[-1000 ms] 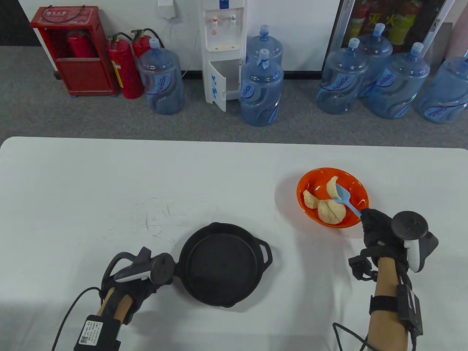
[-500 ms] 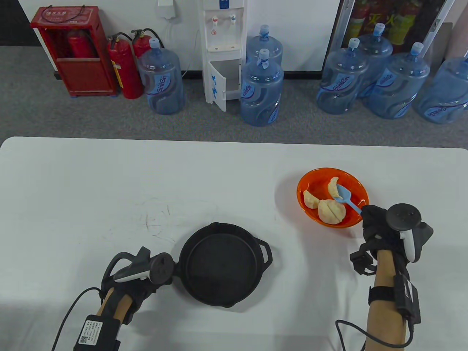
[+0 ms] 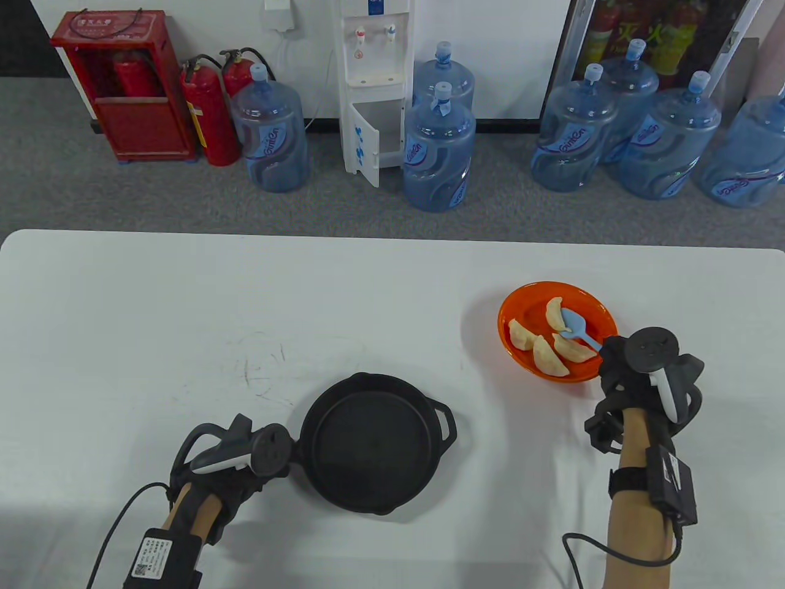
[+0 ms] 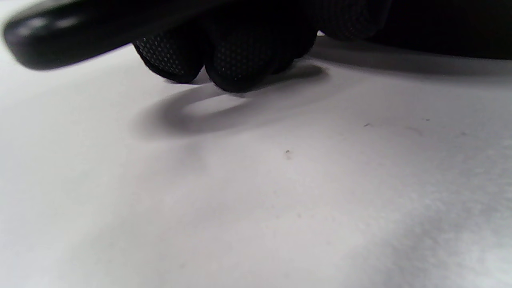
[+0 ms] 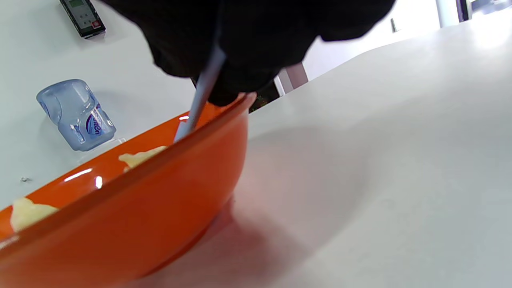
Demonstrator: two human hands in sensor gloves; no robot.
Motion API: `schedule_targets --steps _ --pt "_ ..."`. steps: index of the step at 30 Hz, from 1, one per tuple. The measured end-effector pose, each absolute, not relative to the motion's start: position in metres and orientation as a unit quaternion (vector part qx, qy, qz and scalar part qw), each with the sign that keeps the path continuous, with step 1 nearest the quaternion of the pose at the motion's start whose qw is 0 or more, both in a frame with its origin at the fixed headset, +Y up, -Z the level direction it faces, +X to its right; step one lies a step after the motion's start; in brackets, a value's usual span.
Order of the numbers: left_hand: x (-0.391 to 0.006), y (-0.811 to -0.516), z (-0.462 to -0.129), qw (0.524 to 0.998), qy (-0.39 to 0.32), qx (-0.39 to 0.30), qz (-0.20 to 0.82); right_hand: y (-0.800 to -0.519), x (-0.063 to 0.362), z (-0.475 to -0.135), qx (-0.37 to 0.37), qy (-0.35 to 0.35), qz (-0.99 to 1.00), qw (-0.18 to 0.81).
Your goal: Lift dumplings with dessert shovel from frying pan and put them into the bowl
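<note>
The orange bowl point(image 3: 604, 319) stands at the table's right and holds several pale dumplings point(image 3: 521, 334). My right hand point(image 3: 616, 359) grips the handle of the blue dessert shovel point(image 3: 575, 325) at the bowl's near right rim. The shovel's blade lies inside the bowl among the dumplings. In the right wrist view the shovel handle point(image 5: 202, 96) slants down over the bowl's rim point(image 5: 140, 208). The black frying pan point(image 3: 374, 451) sits near the front with nothing in it. My left hand point(image 3: 251, 481) grips its handle, mostly hidden under the tracker. The left hand's fingers point(image 4: 224, 60) curl round that handle point(image 4: 80, 28).
The white table point(image 3: 184, 319) runs wide to the left and back, with faint scuff marks point(image 3: 270, 368) beyond the pan. Past the far edge stand water bottles point(image 3: 438, 147), a dispenser point(image 3: 374, 86) and fire extinguishers point(image 3: 208, 116) on the floor.
My right hand has slid up and left toward the bowl, bringing the shovel blade lower. The two near dumplings in the bowl now lie apart side by side. The left hand and pan are still.
</note>
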State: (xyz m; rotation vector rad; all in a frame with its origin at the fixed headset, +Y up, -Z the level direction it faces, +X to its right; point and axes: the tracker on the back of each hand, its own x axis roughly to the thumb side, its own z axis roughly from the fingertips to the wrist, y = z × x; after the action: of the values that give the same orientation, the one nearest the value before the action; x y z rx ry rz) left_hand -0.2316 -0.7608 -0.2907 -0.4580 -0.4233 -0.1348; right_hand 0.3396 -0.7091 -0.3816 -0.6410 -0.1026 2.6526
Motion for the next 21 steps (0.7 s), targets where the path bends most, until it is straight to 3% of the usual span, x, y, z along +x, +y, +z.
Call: schedule_targets --steps 10,16,21 --pt "-0.232 -0.761 -0.290 0.949 -0.208 -0.226 -0.066 -0.702 0.332 -0.378 -0.222 -0.054 0.959 0.165" --pt "-0.231 -0.760 -0.291 0.949 -0.207 -0.226 -0.068 -0.682 0.329 -0.365 -0.214 -0.091 0.962 0.141" --pt "-0.231 -0.760 -0.291 0.949 -0.206 -0.226 -0.072 -0.656 0.315 -0.342 -0.155 -0.140 0.966 0.149"
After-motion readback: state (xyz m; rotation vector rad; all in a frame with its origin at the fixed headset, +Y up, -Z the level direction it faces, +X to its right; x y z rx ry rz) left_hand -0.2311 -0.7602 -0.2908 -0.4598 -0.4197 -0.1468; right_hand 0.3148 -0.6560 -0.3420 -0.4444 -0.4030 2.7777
